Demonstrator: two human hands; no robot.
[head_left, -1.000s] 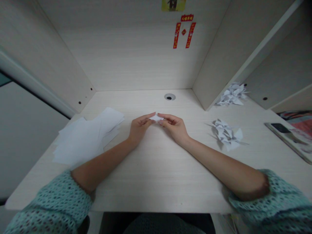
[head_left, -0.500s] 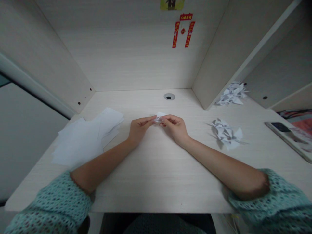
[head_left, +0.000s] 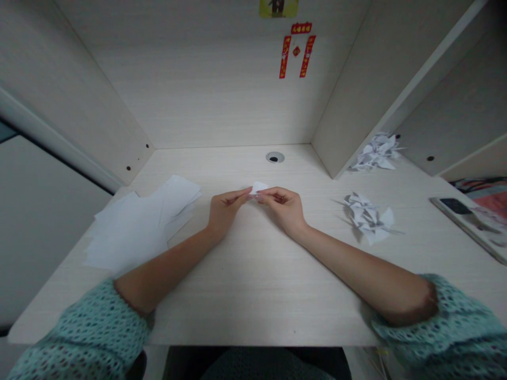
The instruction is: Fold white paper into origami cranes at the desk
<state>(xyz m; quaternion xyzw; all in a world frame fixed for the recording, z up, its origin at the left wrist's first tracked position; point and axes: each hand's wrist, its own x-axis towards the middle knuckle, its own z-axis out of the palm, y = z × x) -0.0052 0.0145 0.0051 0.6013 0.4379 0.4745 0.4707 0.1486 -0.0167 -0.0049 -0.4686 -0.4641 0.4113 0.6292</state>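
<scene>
A small folded piece of white paper point(head_left: 258, 187) sits between my fingertips above the middle of the light wooden desk point(head_left: 253, 285). My left hand point(head_left: 225, 208) pinches its left side with fingers pressed together. Its right side is pinched by my right hand point(head_left: 283, 207), fingers curled. Most of the paper is hidden by my fingers; only a small white corner shows above them. Both forearms rest on the desk, with teal knitted sleeves pushed up.
A loose stack of white sheets point(head_left: 138, 221) lies at the left. Several folded paper figures point(head_left: 366, 216) lie at the right, more point(head_left: 376, 152) on the side shelf. A phone point(head_left: 471, 224) lies far right. A cable hole point(head_left: 274, 157) is at the back.
The small paper has been turned slightly between the fingertips, so its white corner now sticks up a little higher. Arms and hands stay in nearly the same place.
</scene>
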